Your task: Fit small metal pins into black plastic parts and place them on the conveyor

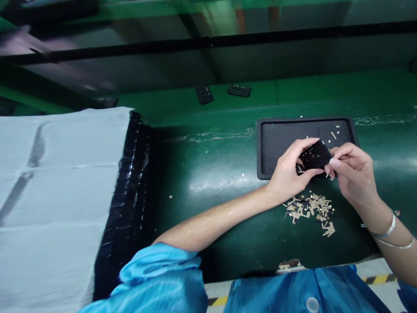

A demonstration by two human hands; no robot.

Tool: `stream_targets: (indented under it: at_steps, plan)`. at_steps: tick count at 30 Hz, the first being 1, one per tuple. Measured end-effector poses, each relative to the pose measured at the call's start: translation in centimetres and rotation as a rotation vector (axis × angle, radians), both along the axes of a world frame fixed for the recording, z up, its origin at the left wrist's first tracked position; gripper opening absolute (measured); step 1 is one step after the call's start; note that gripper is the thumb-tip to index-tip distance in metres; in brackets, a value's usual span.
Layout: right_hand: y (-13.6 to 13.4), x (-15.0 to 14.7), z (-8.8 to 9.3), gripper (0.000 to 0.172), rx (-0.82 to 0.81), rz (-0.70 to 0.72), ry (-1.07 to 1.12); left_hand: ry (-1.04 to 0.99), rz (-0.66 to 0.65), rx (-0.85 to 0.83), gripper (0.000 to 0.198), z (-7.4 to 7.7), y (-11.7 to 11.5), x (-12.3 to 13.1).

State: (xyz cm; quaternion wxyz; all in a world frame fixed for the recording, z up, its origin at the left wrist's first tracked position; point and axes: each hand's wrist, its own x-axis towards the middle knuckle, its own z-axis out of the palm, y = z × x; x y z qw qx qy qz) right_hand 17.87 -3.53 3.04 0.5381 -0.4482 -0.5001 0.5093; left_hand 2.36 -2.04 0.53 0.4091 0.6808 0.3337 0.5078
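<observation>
Green counter (208,217), glossy and scuffed, fills most of the view. Nearest: blue garment (276,291) with a white button at the bottom edge; pale floor with yellow-black striped tape (221,301) shows beside it. Near side of the counter has a loose pile of small tan and dark scraps (314,208), just on the wearer's side of the hands.

Black plate (315,155) is held up, tilted, over the near right part of the black tray (259,150). Left hand (289,168): fingers part-curled, gripping the plate between thumb and fingers. Right hand (356,170): fingers nearly pinched together at the plate's right corner; can't tell if they grip the plate or a scrap. Silver bangles on that wrist. Few scraps sit in the tray's right end.

Left: white sheet (61,182) over a dark ribbed stack (128,174). Farther back, two similar black plates (204,94) lie apart on the counter. Beyond: grey panels (276,56) with a dark rail. Upper left is blurred.
</observation>
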Motion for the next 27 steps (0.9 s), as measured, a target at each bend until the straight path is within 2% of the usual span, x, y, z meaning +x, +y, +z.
stream_targets:
  at_steps: [5,11,16,21,27]
  plan:
    - [-0.1,0.0,0.2,0.014,-0.033,0.025,-0.012,0.020,-0.022,0.007,0.044,-0.1,0.1,-0.1]
    - [0.3,0.2,0.5,0.020,-0.196,0.074,0.010,0.045,0.071,0.156,0.035,-0.4,0.3,-0.2]
    - [0.6,0.4,1.2,0.025,-0.275,0.143,0.017,0.101,0.074,0.261,0.034,-0.2,0.2,-0.3]
    - [0.6,0.4,0.7,0.030,-0.133,0.084,-0.048,0.043,0.036,0.153,0.037,0.2,0.1,-0.2]
    - [0.1,0.5,0.0,0.017,0.049,0.025,-0.182,0.015,0.011,0.075,0.041,0.2,0.0,-0.1]
